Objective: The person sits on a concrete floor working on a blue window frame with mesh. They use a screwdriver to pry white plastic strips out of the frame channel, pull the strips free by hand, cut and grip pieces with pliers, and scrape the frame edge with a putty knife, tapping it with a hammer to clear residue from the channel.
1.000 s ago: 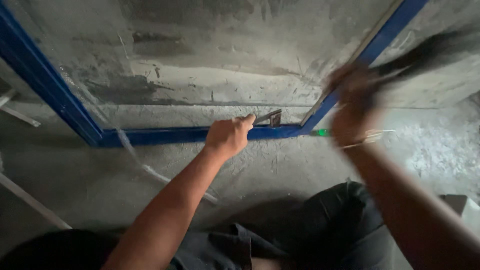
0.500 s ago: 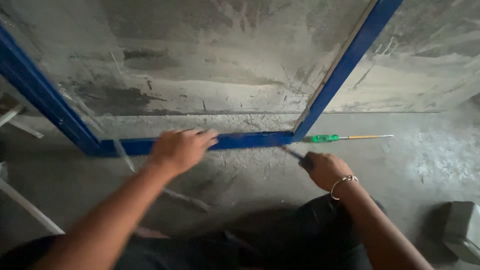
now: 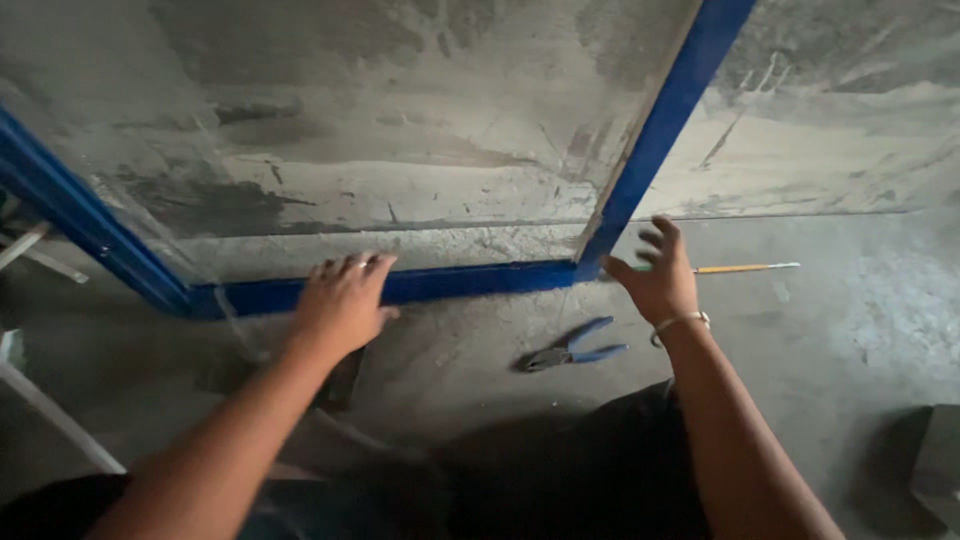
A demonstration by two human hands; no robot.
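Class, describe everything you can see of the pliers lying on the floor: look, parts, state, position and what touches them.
The pliers lie flat on the grey concrete floor, just below the blue frame. They have two blue handles, spread slightly apart and pointing right, and a dark metal head pointing left. The jaws look closed or nearly so. Nothing but the floor touches them: the right hand hovers open above and to their right, and the left hand rests by the frame's bottom bar, further left.

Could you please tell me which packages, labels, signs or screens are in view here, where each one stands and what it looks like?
None: no package, label, sign or screen shows. There are only a blue frame against the concrete wall, blue-handled pliers on the floor and a screwdriver behind the right hand.
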